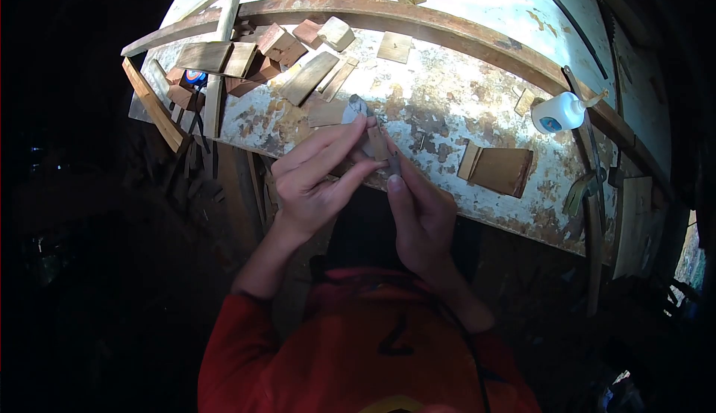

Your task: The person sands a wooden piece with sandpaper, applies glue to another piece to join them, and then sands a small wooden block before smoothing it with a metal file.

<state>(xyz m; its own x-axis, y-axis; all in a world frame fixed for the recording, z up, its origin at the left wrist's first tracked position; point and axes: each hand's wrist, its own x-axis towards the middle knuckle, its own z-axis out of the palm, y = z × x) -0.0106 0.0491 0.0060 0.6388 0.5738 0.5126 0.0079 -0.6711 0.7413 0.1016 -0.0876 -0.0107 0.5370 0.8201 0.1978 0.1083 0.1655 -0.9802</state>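
Above the front edge of the workbench, my left hand (317, 167) is closed, its thumb and fingertips pinching a small strip of wood (378, 143). My right hand (420, 215) closes on the same strip from the other side, thumb up along its lower end. A crumpled grey sheet (358, 105), perhaps sandpaper, sticks out beyond the fingertips and lies against the wood; its lower part is hidden by the hands. Just behind the hands lies a thin flat board (326, 115).
A white glue bottle (556, 112) lies at the right, near a long curved wooden beam (418, 21) crossing the bench. A small brown wooden piece (500, 171) sits right of my hands. Several wood blocks (280, 44) are heaped at the left, beside a blue tape measure (195, 76).
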